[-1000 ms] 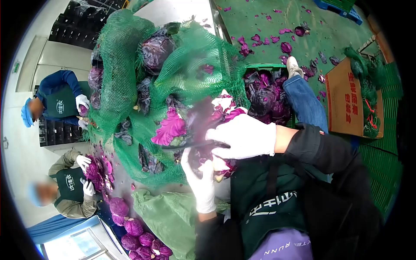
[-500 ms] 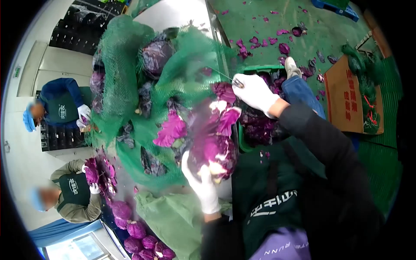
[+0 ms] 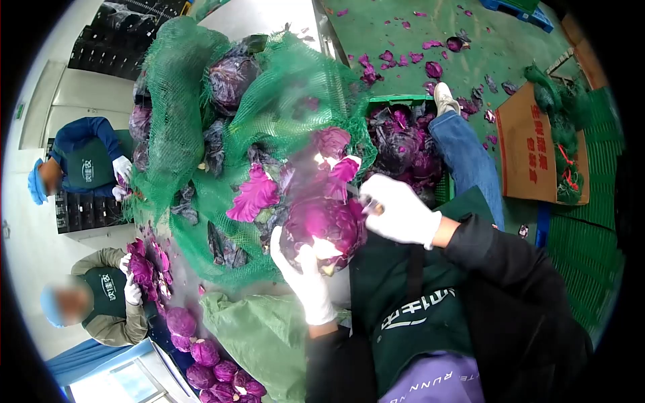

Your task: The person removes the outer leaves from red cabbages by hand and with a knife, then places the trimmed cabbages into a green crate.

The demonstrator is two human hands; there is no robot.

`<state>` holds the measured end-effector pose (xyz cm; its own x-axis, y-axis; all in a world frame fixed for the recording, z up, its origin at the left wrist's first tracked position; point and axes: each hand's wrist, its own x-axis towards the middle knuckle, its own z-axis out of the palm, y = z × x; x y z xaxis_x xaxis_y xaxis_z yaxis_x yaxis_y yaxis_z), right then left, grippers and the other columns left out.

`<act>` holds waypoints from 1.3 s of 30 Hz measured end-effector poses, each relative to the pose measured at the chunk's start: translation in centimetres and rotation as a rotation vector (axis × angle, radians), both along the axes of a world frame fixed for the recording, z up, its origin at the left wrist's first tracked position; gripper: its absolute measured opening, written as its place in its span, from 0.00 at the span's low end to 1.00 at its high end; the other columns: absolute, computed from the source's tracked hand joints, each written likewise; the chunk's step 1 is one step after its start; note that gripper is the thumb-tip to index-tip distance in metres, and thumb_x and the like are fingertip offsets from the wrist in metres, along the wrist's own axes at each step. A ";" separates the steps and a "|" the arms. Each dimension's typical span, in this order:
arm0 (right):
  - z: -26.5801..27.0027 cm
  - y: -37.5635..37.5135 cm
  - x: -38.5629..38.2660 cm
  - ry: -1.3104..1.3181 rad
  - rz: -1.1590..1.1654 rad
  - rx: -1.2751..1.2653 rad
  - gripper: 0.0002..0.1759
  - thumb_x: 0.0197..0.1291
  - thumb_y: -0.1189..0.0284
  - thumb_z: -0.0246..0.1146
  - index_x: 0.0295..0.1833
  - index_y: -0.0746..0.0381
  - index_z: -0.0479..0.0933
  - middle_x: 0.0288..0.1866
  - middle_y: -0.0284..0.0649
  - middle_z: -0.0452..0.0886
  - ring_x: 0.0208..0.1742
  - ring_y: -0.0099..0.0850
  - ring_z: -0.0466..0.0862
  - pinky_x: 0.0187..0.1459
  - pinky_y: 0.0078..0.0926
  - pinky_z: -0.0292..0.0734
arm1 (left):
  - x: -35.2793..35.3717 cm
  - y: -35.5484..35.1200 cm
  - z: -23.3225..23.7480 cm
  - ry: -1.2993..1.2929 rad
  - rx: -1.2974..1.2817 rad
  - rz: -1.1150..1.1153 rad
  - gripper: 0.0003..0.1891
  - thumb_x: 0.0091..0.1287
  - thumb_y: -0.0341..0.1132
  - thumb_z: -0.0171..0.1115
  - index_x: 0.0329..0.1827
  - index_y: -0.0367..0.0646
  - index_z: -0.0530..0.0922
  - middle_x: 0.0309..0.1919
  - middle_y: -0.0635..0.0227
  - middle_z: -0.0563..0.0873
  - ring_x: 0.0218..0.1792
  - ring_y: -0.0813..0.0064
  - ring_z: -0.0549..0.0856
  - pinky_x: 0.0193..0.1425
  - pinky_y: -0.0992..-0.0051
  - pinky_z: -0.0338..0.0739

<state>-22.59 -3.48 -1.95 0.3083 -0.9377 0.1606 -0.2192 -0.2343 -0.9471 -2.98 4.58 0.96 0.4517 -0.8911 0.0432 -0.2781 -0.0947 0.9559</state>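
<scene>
My gloved left hand supports a red cabbage from its near left side, fingers curled against it. The cabbage shows glossy purple leaves and a pale cut patch. At its right side my gloved right hand is closed around what looks like a small knife; only a bit of the handle shows and the blade cannot be made out. Loose purple leaves lie just beyond the cabbage on green netting. A larger unpeeled cabbage sits within the netting.
A green crate of dark leaves stands right of the table. Several peeled cabbages lie at lower left, beside a green sack. Two co-workers in aprons handle cabbages opposite. Leaf scraps and a cardboard box are on the floor.
My right hand has come down and toward me from beside the crate to the cabbage's right side. My left hand still holds the cabbage, which now looks less blurred.
</scene>
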 end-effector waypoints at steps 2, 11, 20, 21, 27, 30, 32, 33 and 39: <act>-4.2 -0.7 -3.3 0.246 -0.163 -0.071 0.15 0.49 0.80 0.64 0.45 0.62 0.75 0.36 0.41 0.75 0.35 0.34 0.80 0.38 0.28 0.77 | 0.0 -0.1 0.0 0.058 -0.014 0.014 0.26 0.76 0.38 0.54 0.75 0.39 0.63 0.71 0.58 0.68 0.71 0.63 0.68 0.77 0.63 0.58; 0.8 3.8 4.0 -0.215 -0.222 0.204 0.31 0.58 0.65 0.75 0.65 0.61 0.75 0.48 0.37 0.80 0.45 0.25 0.79 0.49 0.24 0.76 | -1.5 -1.4 0.9 0.221 -0.009 0.143 0.26 0.76 0.36 0.56 0.74 0.40 0.62 0.69 0.58 0.68 0.68 0.65 0.69 0.74 0.64 0.62; 3.0 -7.5 4.2 0.108 0.220 0.003 0.23 0.65 0.55 0.62 0.57 0.60 0.80 0.41 0.46 0.82 0.44 0.44 0.83 0.48 0.38 0.77 | -3.0 2.4 2.6 0.019 0.176 0.022 0.31 0.61 0.29 0.72 0.63 0.41 0.63 0.51 0.62 0.69 0.53 0.72 0.71 0.62 0.66 0.70; 3.1 -7.6 4.5 0.117 0.256 -0.043 0.22 0.66 0.55 0.62 0.56 0.61 0.80 0.42 0.46 0.82 0.44 0.43 0.83 0.49 0.38 0.78 | -2.5 2.0 3.6 -0.075 0.104 0.043 0.34 0.57 0.29 0.75 0.64 0.40 0.64 0.52 0.62 0.70 0.54 0.71 0.72 0.63 0.66 0.70; 1.1 -6.0 4.0 0.003 -0.047 -0.326 0.13 0.69 0.68 0.61 0.50 0.66 0.79 0.53 0.47 0.76 0.46 0.43 0.83 0.47 0.33 0.82 | 2.0 -3.7 2.5 -0.625 -0.019 -0.432 0.54 0.48 0.43 0.83 0.76 0.34 0.60 0.71 0.46 0.67 0.73 0.49 0.65 0.78 0.54 0.59; 1.6 -2.7 0.7 0.150 -0.125 -0.360 0.19 0.70 0.66 0.58 0.62 0.64 0.75 0.48 0.49 0.82 0.40 0.44 0.85 0.40 0.36 0.83 | 1.3 -3.5 2.2 -0.617 -0.015 -0.377 0.54 0.47 0.40 0.83 0.76 0.34 0.60 0.70 0.47 0.67 0.72 0.50 0.67 0.76 0.54 0.61; 3.5 0.1 -0.5 0.316 0.024 -0.136 0.30 0.73 0.62 0.54 0.76 0.62 0.63 0.38 0.50 0.86 0.25 0.44 0.84 0.29 0.38 0.81 | 1.6 -3.6 1.7 -0.561 -0.016 -0.350 0.53 0.47 0.39 0.83 0.75 0.35 0.60 0.70 0.47 0.67 0.70 0.50 0.68 0.75 0.54 0.62; 3.8 1.0 -0.3 0.322 0.091 -0.033 0.33 0.74 0.60 0.52 0.78 0.63 0.58 0.33 0.48 0.85 0.21 0.42 0.82 0.24 0.37 0.79 | 1.6 -3.7 1.7 -0.499 -0.005 -0.349 0.53 0.48 0.41 0.83 0.75 0.35 0.60 0.69 0.46 0.67 0.70 0.50 0.69 0.75 0.54 0.62; 2.7 1.2 1.8 0.343 0.080 -0.116 0.32 0.72 0.63 0.55 0.79 0.56 0.59 0.30 0.45 0.83 0.23 0.43 0.82 0.27 0.37 0.78 | 0.7 -3.8 1.7 -0.586 -0.024 -0.338 0.54 0.48 0.45 0.83 0.75 0.35 0.60 0.68 0.46 0.68 0.70 0.48 0.68 0.75 0.52 0.61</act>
<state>-20.77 -2.29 0.74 0.4338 -0.8902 0.1390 -0.4961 -0.3648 -0.7879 -2.28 0.80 2.69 0.0441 -0.9751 0.2173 -0.7617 0.1079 0.6389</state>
